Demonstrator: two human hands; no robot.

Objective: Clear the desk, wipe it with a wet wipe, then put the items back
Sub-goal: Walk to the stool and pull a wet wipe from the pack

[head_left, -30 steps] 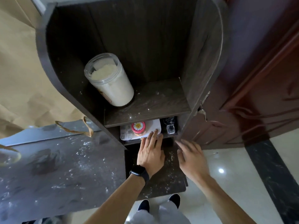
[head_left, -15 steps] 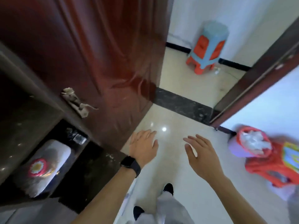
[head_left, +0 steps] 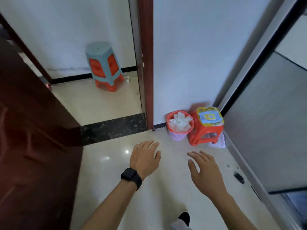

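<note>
While left hand (head_left: 145, 157) and right hand (head_left: 205, 171) hang over the near floor (head_left: 108, 180), fingers loosely spread, gripping nothing, desk is out of frame. Far right, red-rimmed basket (head_left: 177, 136) tucked against the wall (head_left: 182, 63), holding white wads (head_left: 180, 121), possibly used wipes; hands free, likely to fetch something.

Nothing readable here. The low red plastic stool (head_left: 209, 117) has a yellow-and-blue printed picture on its seat, too blurred to make out any words. The black square wristwatch (head_left: 131, 175) shows a dark face, no digits visible.
</note>
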